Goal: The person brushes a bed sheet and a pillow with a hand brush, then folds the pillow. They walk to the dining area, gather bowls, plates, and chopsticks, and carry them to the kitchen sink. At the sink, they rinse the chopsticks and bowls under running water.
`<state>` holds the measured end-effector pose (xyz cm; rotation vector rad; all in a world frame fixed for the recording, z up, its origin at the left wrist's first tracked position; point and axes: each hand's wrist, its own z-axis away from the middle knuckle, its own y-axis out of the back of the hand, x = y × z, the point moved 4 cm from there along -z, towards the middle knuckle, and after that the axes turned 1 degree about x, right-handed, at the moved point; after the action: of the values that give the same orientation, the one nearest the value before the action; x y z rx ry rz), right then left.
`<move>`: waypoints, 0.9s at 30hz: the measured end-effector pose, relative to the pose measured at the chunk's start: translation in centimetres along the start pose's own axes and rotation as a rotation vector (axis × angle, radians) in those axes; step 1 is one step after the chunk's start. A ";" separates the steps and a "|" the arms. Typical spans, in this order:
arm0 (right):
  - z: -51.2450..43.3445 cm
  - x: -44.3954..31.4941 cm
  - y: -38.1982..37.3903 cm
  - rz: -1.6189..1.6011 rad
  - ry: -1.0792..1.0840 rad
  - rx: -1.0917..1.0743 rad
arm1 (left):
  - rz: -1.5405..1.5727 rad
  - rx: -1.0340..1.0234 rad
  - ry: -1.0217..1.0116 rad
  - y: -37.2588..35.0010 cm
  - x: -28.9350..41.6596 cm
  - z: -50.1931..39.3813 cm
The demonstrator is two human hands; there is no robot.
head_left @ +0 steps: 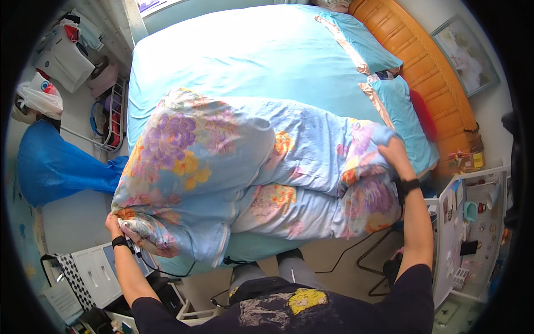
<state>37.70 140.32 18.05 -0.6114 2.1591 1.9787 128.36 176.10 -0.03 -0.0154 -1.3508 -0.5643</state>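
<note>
A light blue quilt with purple, yellow and pink flowers lies bunched over the near side of the bed. My left hand grips its near left corner, where the cloth is gathered. At the quilt's right end, my right hand holds a fold of it, close to the pillows; part of the fingers is hidden in the cloth. Beneath the quilt, a turquoise fitted sheet covers the mattress. Two turquoise pillows with pale pink edging, the far one and the near one, lie by the headboard.
An orange wooden headboard rises at the right. A blue bag and a metal rack stand at the left. White drawers are at the lower left. A black cable runs over the floor near my legs; a white pegboard unit is at the right.
</note>
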 end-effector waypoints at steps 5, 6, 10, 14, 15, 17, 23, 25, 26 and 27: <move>-5.2 -19.3 -10.7 0.181 0.233 -0.204 | 0.148 -0.164 0.130 -1.1 -3.4 -5.1; -5.4 -22.6 -14.7 0.195 0.239 -0.332 | 0.145 -0.195 0.178 -1.2 -4.5 -6.1; -2.4 -31.7 -29.7 0.053 0.053 -0.563 | 0.198 -0.265 0.084 -1.9 -5.8 -7.2; 5.2 -37.0 -36.0 -0.104 0.267 -0.404 | 0.414 -0.521 0.387 -0.5 -6.6 -1.0; 7.4 -38.0 -35.1 -0.217 0.432 -0.206 | 0.507 -0.678 0.486 0.2 -7.4 1.6; 12.1 -36.0 -32.2 -0.163 0.400 -0.129 | 0.522 -0.733 0.760 2.1 -10.8 7.2; 17.2 -29.4 -28.3 -0.520 -0.259 -0.343 | 0.295 -0.726 0.895 0.3 -19.2 17.3; 16.6 -30.5 -33.1 -1.118 -0.647 -0.608 | 0.378 -0.738 0.924 -2.1 -19.2 17.9; 16.2 -31.5 -35.9 -1.135 -0.730 -0.670 | 0.495 -0.749 0.959 -3.5 -18.5 17.9; 15.8 -32.9 -38.7 -1.242 -0.719 -0.728 | 0.633 -0.799 0.968 -5.0 -17.4 17.9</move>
<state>80.13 160.37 -6.97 -0.8249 0.3426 1.6708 108.18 184.18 -13.32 -0.7074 -0.0882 -0.4321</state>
